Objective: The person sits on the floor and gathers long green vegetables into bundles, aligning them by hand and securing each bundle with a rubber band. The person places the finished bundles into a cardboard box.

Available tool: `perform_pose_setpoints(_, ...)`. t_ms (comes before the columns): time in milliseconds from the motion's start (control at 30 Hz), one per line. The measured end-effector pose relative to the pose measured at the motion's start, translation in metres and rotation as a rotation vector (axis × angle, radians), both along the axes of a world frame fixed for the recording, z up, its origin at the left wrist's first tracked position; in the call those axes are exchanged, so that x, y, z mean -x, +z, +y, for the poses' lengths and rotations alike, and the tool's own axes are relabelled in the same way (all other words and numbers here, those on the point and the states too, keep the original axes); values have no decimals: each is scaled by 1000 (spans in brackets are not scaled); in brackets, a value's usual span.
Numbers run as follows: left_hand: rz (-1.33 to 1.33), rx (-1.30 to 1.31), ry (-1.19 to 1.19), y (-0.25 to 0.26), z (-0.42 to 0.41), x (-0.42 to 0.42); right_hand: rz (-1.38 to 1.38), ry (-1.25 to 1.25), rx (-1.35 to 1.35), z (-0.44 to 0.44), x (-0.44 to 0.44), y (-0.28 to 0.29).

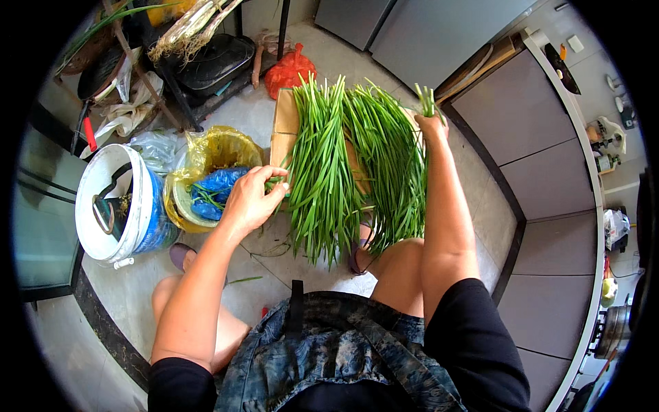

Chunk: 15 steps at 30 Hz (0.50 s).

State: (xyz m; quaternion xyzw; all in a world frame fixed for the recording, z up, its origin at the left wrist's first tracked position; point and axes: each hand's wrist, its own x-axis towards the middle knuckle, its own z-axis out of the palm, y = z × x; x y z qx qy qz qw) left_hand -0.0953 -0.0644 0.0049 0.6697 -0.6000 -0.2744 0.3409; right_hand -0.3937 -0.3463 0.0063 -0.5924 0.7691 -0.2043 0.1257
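My right hand (432, 126) is closed around a small bunch of garlic chives (426, 100), the pale cut stem ends sticking up past the fist. The leaves of that bunch hang down beside my forearm. Two piles of chives lie side by side in front of me, a left pile (322, 170) and a right pile (386, 159), on flattened cardboard (284, 121). At the left pile's edge is my left hand (255, 198), thumb and fingers curled. Bits of green show between its fingertips; whether they are gripped is unclear.
Left of the piles stands a bin lined with a yellow plastic bag (226, 147), holding a blue plastic bag (219, 185) and leaf scraps. A white bucket (110, 206) stands farther left. Behind are a red plastic bag (291, 72) and a rack with pans. Grey cabinets (545, 170) line the right side.
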Motion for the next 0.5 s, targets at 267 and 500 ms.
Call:
perform_pose_setpoints(267, 31, -57, -9, 12, -4, 7, -126, 31, -227, -73, 42, -60)
perform_pose_setpoints(500, 1, -25, -32, 5, 0, 2, -370, 116, -463, -60, 8, -62)
